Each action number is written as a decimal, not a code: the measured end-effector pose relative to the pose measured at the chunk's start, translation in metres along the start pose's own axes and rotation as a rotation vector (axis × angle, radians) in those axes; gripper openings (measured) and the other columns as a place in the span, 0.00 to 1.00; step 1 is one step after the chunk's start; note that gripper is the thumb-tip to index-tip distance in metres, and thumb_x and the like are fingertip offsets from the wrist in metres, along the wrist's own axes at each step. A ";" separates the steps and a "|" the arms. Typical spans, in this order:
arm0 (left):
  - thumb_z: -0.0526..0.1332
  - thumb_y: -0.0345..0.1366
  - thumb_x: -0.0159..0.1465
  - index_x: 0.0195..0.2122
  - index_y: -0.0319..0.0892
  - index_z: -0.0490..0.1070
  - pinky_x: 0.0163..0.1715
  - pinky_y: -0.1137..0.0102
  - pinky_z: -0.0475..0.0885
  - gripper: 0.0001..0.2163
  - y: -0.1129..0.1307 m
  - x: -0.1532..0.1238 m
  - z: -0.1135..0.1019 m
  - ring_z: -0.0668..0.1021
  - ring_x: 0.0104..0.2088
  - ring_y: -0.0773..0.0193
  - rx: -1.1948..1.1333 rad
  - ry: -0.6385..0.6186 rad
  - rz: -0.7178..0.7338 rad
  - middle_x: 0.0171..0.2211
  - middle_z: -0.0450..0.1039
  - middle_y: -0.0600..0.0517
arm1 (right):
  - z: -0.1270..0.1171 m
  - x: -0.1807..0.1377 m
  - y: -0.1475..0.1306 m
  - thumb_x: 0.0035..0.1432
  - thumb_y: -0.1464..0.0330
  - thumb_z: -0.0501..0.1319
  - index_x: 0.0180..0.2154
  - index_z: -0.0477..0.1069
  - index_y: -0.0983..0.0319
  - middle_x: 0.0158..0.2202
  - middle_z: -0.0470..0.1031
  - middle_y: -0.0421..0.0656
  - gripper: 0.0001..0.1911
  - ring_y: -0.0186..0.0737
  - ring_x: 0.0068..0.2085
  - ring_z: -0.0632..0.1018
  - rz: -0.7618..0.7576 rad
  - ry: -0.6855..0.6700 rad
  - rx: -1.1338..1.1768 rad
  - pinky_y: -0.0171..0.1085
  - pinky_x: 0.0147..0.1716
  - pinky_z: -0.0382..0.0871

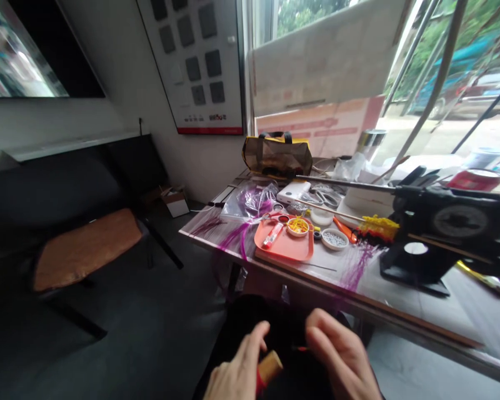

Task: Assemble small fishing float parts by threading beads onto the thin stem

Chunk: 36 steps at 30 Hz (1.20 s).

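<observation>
Low in the view, above my dark-clothed lap, my left hand (241,364) is closed around a short tan wooden rod (271,362) with a red wrapping below its end. Most of the rod is hidden by the hand and the frame's edge. To its right my right hand (337,355) is closed, thumb and fingers pressed together. A tiny orange-red bit (302,349) shows beside its fingertips; what the fingers pinch, if anything, I cannot make out. The two hands are apart, short of the table's front edge.
On the table (375,294) sits an orange tray (289,247) with a bowl of yellow pieces (298,226). Nearby are a dish of silvery bits (334,239), purple strands (360,266), orange-handled tool (345,229) and a black machine (454,222). A chair (87,250) stands left.
</observation>
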<state>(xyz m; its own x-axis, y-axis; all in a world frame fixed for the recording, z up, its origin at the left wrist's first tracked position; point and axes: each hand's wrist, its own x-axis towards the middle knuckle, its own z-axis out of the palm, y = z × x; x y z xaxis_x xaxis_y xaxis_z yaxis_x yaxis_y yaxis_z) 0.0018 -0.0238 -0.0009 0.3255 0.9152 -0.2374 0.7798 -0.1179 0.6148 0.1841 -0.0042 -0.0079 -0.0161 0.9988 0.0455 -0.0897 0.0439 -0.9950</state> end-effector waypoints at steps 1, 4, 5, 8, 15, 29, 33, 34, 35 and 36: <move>0.51 0.50 0.59 0.63 0.47 0.47 0.41 0.59 0.70 0.31 -0.011 -0.003 -0.006 0.73 0.49 0.44 -0.041 0.115 0.101 0.57 0.63 0.39 | -0.010 0.001 -0.006 0.55 0.53 0.57 0.20 0.60 0.61 0.19 0.57 0.35 0.21 0.31 0.22 0.58 -0.057 0.123 -0.028 0.31 0.21 0.54; 0.49 0.61 0.54 0.64 0.52 0.36 0.40 0.64 0.70 0.40 -0.032 -0.007 -0.034 0.75 0.47 0.46 -0.015 0.279 0.320 0.61 0.55 0.42 | -0.032 0.008 -0.024 0.54 0.55 0.59 0.21 0.63 0.60 0.20 0.60 0.35 0.18 0.32 0.21 0.60 -0.153 0.448 0.002 0.30 0.19 0.56; 0.49 0.62 0.53 0.64 0.53 0.37 0.38 0.64 0.70 0.40 -0.033 -0.006 -0.046 0.77 0.44 0.47 0.035 0.298 0.344 0.61 0.57 0.42 | -0.035 0.010 -0.029 0.53 0.55 0.60 0.21 0.63 0.59 0.19 0.60 0.35 0.18 0.32 0.21 0.60 -0.179 0.513 0.036 0.30 0.18 0.56; 0.48 0.57 0.58 0.61 0.51 0.48 0.38 0.61 0.67 0.31 -0.018 0.014 -0.087 0.77 0.39 0.47 0.215 0.336 0.194 0.53 0.67 0.42 | -0.036 0.016 -0.041 0.50 0.56 0.63 0.20 0.64 0.59 0.19 0.61 0.36 0.17 0.32 0.21 0.62 -0.242 0.584 0.134 0.30 0.19 0.58; 0.44 0.41 0.65 0.43 0.43 0.64 0.31 0.60 0.65 0.13 0.041 0.094 -0.133 0.77 0.33 0.45 0.402 0.248 0.208 0.35 0.75 0.44 | -0.039 0.016 -0.051 0.52 0.56 0.61 0.21 0.64 0.58 0.20 0.59 0.37 0.16 0.35 0.22 0.63 -0.267 0.522 0.284 0.34 0.21 0.61; 0.44 0.39 0.67 0.39 0.43 0.65 0.32 0.72 0.69 0.13 0.068 0.082 -0.064 0.76 0.31 0.64 -0.322 0.150 0.281 0.30 0.74 0.52 | 0.007 0.053 -0.039 0.52 0.56 0.62 0.30 0.68 0.61 0.23 0.59 0.35 0.15 0.30 0.24 0.58 0.082 -0.062 0.298 0.29 0.22 0.52; 0.52 0.40 0.63 0.32 0.42 0.67 0.28 0.73 0.65 0.09 0.058 0.056 -0.041 0.74 0.28 0.64 -0.400 0.195 0.171 0.26 0.72 0.52 | 0.011 0.057 -0.041 0.53 0.55 0.60 0.29 0.65 0.62 0.22 0.58 0.34 0.16 0.30 0.23 0.58 0.073 -0.114 0.241 0.29 0.21 0.52; 0.51 0.40 0.64 0.30 0.42 0.67 0.25 0.73 0.63 0.11 0.055 0.054 -0.038 0.73 0.25 0.64 -0.383 0.237 0.152 0.23 0.71 0.53 | 0.011 0.058 -0.043 0.54 0.55 0.59 0.29 0.65 0.62 0.21 0.57 0.34 0.16 0.29 0.22 0.57 0.066 -0.152 0.204 0.29 0.20 0.51; 0.49 0.40 0.64 0.28 0.42 0.67 0.24 0.73 0.61 0.13 0.053 0.054 -0.036 0.71 0.23 0.65 -0.363 0.276 0.140 0.21 0.69 0.54 | 0.010 0.059 -0.045 0.55 0.55 0.58 0.29 0.65 0.62 0.21 0.57 0.34 0.16 0.29 0.22 0.57 0.053 -0.203 0.150 0.29 0.20 0.51; 0.49 0.41 0.65 0.28 0.42 0.68 0.23 0.73 0.61 0.13 0.050 0.054 -0.036 0.71 0.22 0.64 -0.342 0.307 0.137 0.20 0.69 0.54 | 0.008 0.060 -0.049 0.56 0.56 0.57 0.29 0.65 0.62 0.21 0.57 0.34 0.15 0.30 0.22 0.57 0.039 -0.257 0.081 0.29 0.20 0.51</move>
<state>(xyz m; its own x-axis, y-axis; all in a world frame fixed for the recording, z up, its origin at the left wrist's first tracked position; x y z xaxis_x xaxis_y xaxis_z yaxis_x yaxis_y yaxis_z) 0.0388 0.0332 0.0441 0.2001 0.9776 0.0645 0.5034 -0.1591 0.8493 0.1792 0.0534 0.0441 -0.2729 0.9613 0.0386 -0.1634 -0.0068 -0.9865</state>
